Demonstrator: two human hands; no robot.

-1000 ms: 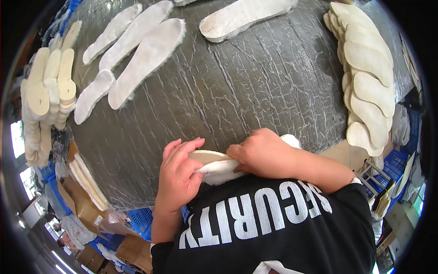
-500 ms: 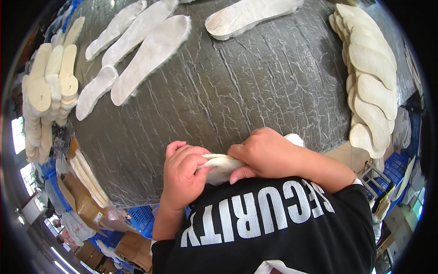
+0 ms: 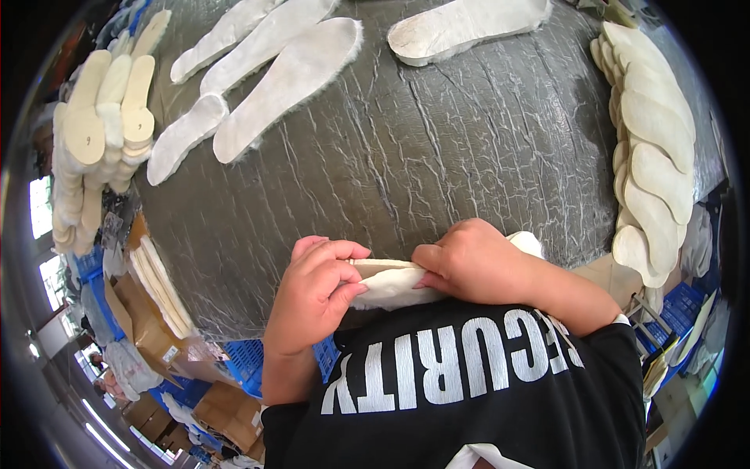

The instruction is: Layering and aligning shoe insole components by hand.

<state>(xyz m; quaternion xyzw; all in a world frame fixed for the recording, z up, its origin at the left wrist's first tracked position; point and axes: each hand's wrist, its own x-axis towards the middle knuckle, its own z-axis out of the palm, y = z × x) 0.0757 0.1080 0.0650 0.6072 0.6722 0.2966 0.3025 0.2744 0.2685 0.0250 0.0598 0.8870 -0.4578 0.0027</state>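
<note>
Close to my body, at the near edge of the dark table, both hands hold a pale fleecy insole point(image 3: 394, 286) between them. Two layers show along its upper edge, with a narrow gap between them. My left hand point(image 3: 314, 285) pinches its left end between thumb and fingers. Farther right, my right hand point(image 3: 475, 262) grips it with the thumb below and the fingers curled on top. One rounded white end sticks out beyond my right hand. The underside of the insole is partly hidden against my black shirt.
Several white fleecy insoles point(image 3: 289, 90) lie at the far left of the table point(image 3: 336, 187), and another insole point(image 3: 469, 30) lies at the far middle. Overlapping cream insoles point(image 3: 660, 133) line the right edge. Stacked insoles point(image 3: 86, 117) stand at the left, above cardboard boxes point(image 3: 148, 320) and blue crates.
My left fingers have straightened somewhat along the insole's edge, and more of its layered edge shows between my hands. The whole view has shifted slightly, moving the table's contents rightward and up.
</note>
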